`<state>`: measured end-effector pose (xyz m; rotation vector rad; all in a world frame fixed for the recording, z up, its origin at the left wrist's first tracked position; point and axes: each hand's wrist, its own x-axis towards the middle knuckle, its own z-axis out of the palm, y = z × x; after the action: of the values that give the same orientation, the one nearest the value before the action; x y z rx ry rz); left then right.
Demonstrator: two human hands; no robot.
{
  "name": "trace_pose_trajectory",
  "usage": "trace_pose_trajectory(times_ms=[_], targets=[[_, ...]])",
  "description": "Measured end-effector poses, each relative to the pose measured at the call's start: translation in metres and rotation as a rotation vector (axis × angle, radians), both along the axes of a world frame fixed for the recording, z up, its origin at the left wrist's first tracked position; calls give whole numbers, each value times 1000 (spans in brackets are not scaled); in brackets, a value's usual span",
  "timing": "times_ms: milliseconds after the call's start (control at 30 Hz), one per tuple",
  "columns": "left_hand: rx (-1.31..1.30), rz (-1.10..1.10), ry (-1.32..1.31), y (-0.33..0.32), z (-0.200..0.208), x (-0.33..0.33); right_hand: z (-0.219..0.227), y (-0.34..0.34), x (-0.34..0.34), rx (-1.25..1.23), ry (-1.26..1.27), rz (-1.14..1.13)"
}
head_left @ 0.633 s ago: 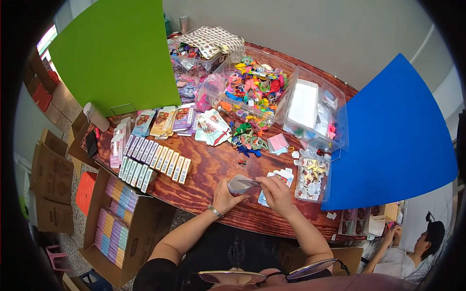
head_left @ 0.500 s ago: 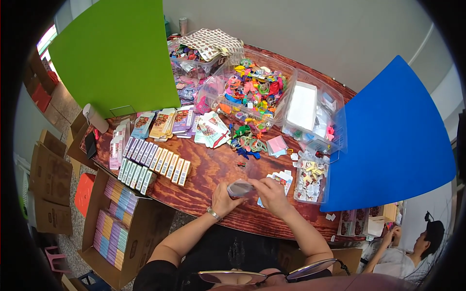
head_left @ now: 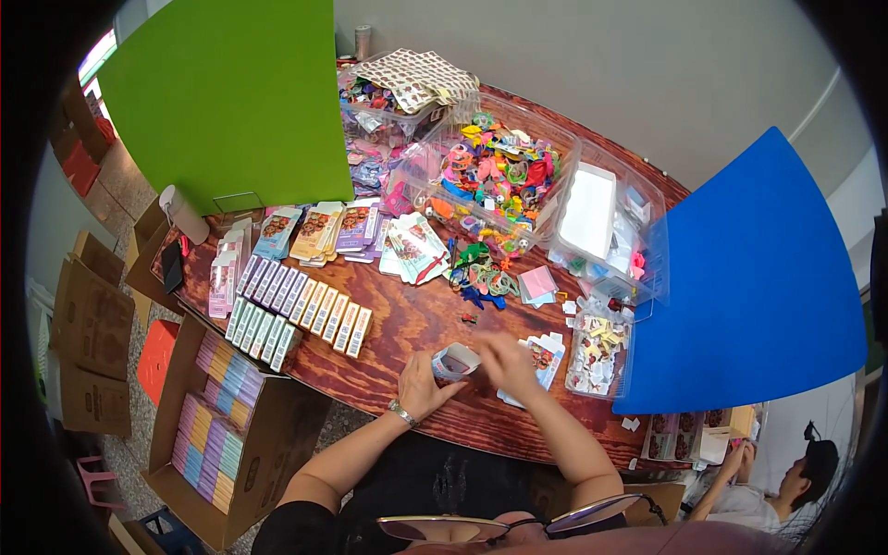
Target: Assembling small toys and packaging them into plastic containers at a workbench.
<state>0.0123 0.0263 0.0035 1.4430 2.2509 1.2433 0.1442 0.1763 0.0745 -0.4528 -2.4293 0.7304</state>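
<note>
My left hand, a metal watch on its wrist, is closed around a small printed carton. The carton's upper end gapes open towards the right. Just beside that opening hovers my right hand, apart from the carton; motion smears its fingers, so whether they hold anything is unclear. Under and beyond the right hand lie several flat light-blue printed cartons. A tiny red and dark piece rests on the wood above the left hand.
Finished-looking small boxes stand in rows at left, near flat carton stacks. Clear bins of colourful trinkets sit behind; a small tray is at right. Green and blue panels flank the table. Another person sits lower right.
My right hand has come away from the carton, slightly to the right. The carton's mouth now shows wider open in my left hand. The whole view has shifted a little.
</note>
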Motion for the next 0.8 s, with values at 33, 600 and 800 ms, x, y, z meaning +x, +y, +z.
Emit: trace_pose_trajectory(times_ms=[33, 600, 800], targets=[[2, 1, -1, -1, 1, -1, -8, 14, -8, -165, 33, -102], [35, 30, -119, -15, -11, -13, -62, 81, -40, -85, -300, -231], [-51, 59, -96, -6, -9, -22, 30, 47, -9, -178, -194, -3]])
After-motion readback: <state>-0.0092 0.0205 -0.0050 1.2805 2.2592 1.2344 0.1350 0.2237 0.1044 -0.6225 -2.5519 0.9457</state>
